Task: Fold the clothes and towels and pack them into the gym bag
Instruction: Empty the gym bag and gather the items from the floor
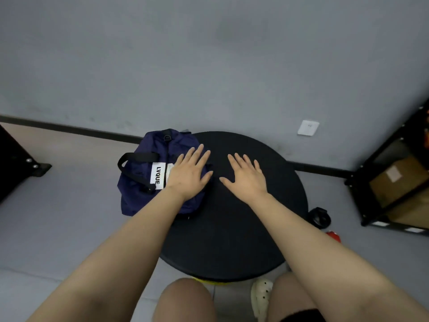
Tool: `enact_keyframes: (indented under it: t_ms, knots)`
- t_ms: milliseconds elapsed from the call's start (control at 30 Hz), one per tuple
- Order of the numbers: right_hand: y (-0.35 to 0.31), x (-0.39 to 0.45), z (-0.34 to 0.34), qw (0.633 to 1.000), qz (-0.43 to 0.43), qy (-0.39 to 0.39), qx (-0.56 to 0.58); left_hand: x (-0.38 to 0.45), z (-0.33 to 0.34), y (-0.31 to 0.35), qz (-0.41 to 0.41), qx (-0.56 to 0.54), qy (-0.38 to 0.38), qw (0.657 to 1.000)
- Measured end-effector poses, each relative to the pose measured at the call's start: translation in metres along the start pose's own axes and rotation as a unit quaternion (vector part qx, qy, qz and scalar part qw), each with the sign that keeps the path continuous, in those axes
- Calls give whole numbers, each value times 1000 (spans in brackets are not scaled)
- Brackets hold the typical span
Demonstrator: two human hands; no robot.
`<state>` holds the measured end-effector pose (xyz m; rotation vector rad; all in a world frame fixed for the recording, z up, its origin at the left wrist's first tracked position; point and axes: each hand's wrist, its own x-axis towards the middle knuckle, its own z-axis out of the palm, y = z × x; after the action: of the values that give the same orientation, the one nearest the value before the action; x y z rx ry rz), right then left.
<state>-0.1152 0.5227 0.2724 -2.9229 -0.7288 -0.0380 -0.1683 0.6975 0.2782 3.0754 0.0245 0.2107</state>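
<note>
Neither hand grips anything: both are flat with fingers straight and spread, arms reaching from the bottom of the frame. The left hand [188, 171] lies palm down on the navy gym bag [141, 182], which sits at the left edge of the round black table [232, 240] in the middle of the frame. The right hand [246, 176] rests on the bare tabletop just beside it. Whether the bag's top is closed, and what is inside, cannot be told. A white label [157, 175] reads LVQUE.

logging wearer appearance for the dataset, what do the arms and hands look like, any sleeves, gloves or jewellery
Both arms are bare up to the frame edge, with no sleeves in view. The left hand and right hand wear no gloves, and no rings, watch or wristbands show.
</note>
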Motion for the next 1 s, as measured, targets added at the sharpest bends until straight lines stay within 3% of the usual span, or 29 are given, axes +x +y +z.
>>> enact_keyframes:
  t_ms: [667,1000]
  knots:
    - [165,-190,-112,973,211,84,-43,-6,-72,225,245,23,36,969]
    - [236,-275,-113,961,270,52,-26,-23,-55,315,304,12,-1,952]
